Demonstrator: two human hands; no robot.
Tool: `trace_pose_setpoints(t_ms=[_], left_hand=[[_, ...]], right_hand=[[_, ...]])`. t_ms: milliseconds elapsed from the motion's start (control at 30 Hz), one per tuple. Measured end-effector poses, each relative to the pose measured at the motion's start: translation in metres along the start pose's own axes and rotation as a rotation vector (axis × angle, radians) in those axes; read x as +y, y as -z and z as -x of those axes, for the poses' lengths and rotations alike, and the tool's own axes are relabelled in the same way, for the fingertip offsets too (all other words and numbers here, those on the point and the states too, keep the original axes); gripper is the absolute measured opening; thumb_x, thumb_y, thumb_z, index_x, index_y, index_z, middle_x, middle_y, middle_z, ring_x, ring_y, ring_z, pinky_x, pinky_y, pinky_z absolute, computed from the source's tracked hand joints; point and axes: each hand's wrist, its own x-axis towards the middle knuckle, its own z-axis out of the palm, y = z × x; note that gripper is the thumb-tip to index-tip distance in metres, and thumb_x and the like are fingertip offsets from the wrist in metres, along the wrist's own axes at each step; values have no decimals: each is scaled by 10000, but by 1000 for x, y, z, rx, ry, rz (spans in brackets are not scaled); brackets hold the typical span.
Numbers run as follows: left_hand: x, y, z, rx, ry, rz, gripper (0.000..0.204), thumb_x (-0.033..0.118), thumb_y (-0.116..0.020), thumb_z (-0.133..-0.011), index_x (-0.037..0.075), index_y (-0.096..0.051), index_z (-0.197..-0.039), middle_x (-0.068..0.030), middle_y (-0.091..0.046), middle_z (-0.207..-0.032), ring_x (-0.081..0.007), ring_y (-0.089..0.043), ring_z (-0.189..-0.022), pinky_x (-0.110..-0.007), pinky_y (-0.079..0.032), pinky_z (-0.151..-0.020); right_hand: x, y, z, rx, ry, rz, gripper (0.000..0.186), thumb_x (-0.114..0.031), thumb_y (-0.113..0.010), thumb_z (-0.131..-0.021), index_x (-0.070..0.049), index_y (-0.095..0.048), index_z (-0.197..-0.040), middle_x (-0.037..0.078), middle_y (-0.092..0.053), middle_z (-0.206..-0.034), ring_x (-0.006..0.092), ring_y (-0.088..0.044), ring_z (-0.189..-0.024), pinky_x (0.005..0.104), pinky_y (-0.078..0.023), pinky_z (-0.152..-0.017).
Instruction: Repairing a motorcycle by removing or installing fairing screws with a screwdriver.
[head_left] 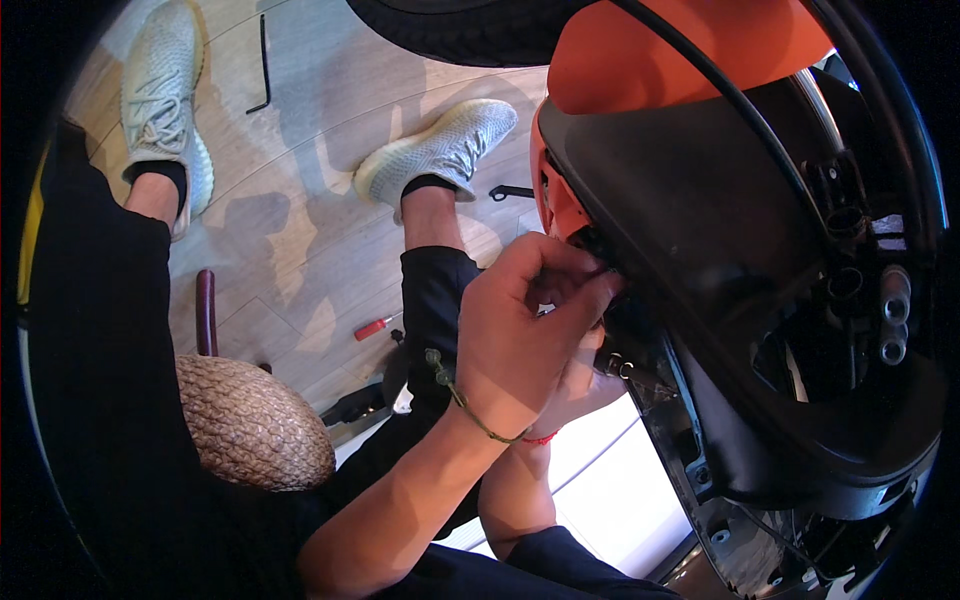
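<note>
My left hand (525, 325), with a green cord bracelet on its wrist, is raised to the edge of a black plastic panel (700, 190) on an orange and black scooter. Its thumb and fingers pinch together at a gap beside the orange trim (562, 205); whatever lies between them is too small and dark to name. Below and partly behind it, my right hand (597, 392), wearing a red bracelet, reaches up to the same side of the scooter. The left hand and the panel edge hide most of its fingers.
An orange fender (680, 60) and black tyre (460, 30) sit at the top. On the wooden floor lie a hex key (265, 65), a red-handled screwdriver (372, 328) and a black tool (512, 192). A woven seat (255, 425) is at lower left; cables hang right.
</note>
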Motion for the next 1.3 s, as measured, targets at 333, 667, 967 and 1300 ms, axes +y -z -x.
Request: trace_pose_setpoints(t_ms=[333,667,967,1300], left_hand=[[-6,1,-2,-53,-47,83,135,48,-633,-785,-9,-580,-896,-57,-609,-755,-76,-564,-649,-197,-445,-617],[2,5,-3,-72,-15,-45,169,47,-651,-767,-1,-571,-908,-29,-586,-741,-69,-556,-649,-195,-441,-614],[-1,-2,-3,-32,-72,29,134,48,-648,-767,2,-576,-870,-31,-585,-727,-69,-557,-664,-197,-445,-618],[-6,-1,-1,0,-112,-18,155,48,-663,-753,1,-576,-872,-41,-588,-706,-70,-552,-628,-204,-431,-592]], right_hand=[[1,1,-1,12,-7,-3,118,-40,-541,-842,58,-557,-905,87,-598,-787,116,-551,-671,229,-426,-579],[2,1,-2,21,-12,-11,113,-40,-545,-839,57,-557,-895,81,-598,-769,110,-548,-652,227,-423,-567],[0,2,-1,35,-17,-14,109,-41,-548,-837,56,-557,-886,76,-597,-752,105,-545,-635,224,-420,-556],[-6,-4,0,32,-17,-22,105,-41,-551,-834,54,-557,-877,70,-597,-734,99,-542,-616,221,-417,-544]])
